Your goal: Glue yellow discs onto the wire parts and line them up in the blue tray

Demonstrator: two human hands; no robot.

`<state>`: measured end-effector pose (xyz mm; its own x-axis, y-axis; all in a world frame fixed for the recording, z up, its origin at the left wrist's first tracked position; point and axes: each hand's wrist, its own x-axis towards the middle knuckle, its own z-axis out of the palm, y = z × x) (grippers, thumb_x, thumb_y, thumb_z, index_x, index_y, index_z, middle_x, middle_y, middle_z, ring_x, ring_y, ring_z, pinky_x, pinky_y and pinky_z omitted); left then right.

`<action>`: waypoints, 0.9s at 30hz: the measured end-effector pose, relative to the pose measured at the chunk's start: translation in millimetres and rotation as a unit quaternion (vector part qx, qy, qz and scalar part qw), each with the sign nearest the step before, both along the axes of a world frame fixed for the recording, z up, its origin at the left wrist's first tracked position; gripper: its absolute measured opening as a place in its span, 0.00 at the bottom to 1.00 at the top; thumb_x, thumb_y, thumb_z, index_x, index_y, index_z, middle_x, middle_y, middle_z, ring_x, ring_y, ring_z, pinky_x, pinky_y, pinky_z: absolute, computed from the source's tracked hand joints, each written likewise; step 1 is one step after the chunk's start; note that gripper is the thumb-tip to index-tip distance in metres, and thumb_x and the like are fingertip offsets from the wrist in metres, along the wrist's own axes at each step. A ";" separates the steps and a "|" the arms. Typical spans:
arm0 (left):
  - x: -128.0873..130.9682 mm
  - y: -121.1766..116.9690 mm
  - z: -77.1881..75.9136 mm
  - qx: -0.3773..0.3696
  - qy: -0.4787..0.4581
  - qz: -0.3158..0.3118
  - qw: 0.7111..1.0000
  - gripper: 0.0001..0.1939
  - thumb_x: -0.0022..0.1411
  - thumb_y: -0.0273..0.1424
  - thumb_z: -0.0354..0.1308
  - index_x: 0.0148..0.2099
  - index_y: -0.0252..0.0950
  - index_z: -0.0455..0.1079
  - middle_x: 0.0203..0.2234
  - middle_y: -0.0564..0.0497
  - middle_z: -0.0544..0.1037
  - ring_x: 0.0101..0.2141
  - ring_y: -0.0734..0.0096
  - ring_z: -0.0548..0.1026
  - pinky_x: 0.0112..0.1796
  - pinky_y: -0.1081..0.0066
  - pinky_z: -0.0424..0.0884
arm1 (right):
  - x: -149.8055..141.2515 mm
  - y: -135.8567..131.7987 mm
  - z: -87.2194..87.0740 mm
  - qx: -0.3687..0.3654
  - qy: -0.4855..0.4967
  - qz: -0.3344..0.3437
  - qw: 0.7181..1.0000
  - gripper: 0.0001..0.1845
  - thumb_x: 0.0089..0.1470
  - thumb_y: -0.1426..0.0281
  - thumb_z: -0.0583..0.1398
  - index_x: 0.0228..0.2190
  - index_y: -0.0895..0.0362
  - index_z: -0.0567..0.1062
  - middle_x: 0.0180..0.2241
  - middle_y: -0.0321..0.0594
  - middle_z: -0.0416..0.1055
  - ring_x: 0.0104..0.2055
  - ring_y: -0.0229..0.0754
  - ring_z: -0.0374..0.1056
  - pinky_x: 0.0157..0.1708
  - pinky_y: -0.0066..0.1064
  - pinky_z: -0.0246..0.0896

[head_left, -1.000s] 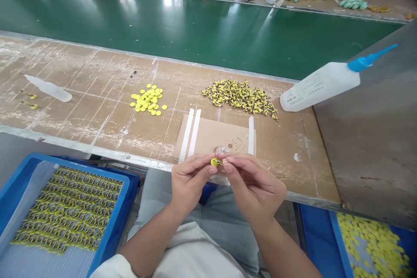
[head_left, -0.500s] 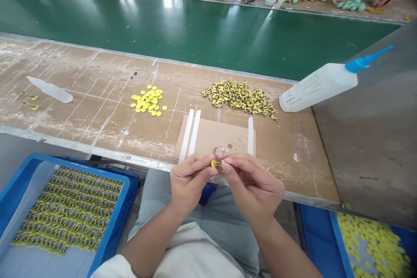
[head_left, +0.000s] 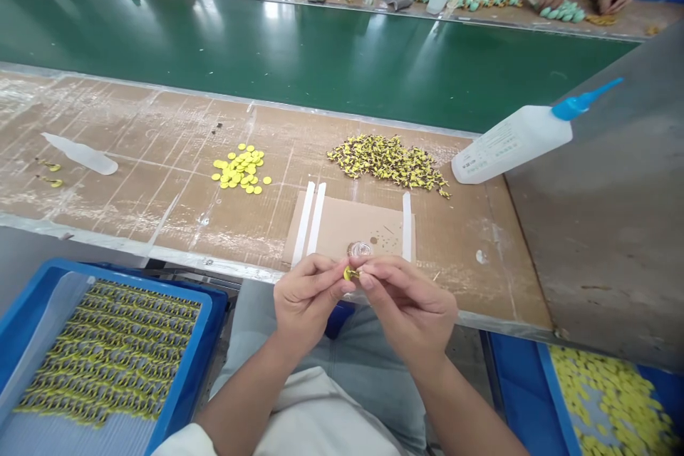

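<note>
My left hand (head_left: 306, 299) and my right hand (head_left: 407, 305) meet fingertip to fingertip at the near edge of the workbench, both pinched on one small yellow piece (head_left: 350, 273). Just beyond them lies a cardboard pad (head_left: 347, 226) with white strips and a small blob of clear glue (head_left: 360, 249). Farther back sit a little heap of yellow discs (head_left: 240, 168) and a larger heap of yellow-and-brown small parts (head_left: 389, 161).
A white glue bottle (head_left: 513, 140) with a blue nozzle leans at the right against a grey panel. A blue tray (head_left: 101, 349) of rowed yellow parts sits lower left; another with yellow discs (head_left: 609, 399) lower right. A green conveyor (head_left: 320, 50) runs behind; other people's hands work beyond it.
My hands stay pinched on the yellow piece with only slight finger shifts. The view has drifted a little; the hands of the people at the far bench have moved.
</note>
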<state>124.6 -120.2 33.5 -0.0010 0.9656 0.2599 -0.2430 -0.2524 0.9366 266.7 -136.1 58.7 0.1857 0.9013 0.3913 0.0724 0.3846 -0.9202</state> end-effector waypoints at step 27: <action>8.2 -2.1 5.3 0.181 0.142 -0.008 0.973 0.28 0.67 0.16 0.55 0.65 0.39 0.69 0.39 0.46 0.73 0.41 0.70 0.74 0.40 0.72 0.76 | 1.2 -1.7 -8.4 -0.024 0.055 -0.050 0.997 0.08 0.56 0.77 0.68 0.36 0.52 0.84 0.40 0.41 0.82 0.41 0.47 0.80 0.45 0.40 0.81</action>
<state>132.7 -122.3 38.8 0.1345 0.8095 0.5715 0.0056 -0.5773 0.8165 268.0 -137.8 50.3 0.3142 0.8937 0.3203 0.0061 0.3355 -0.9420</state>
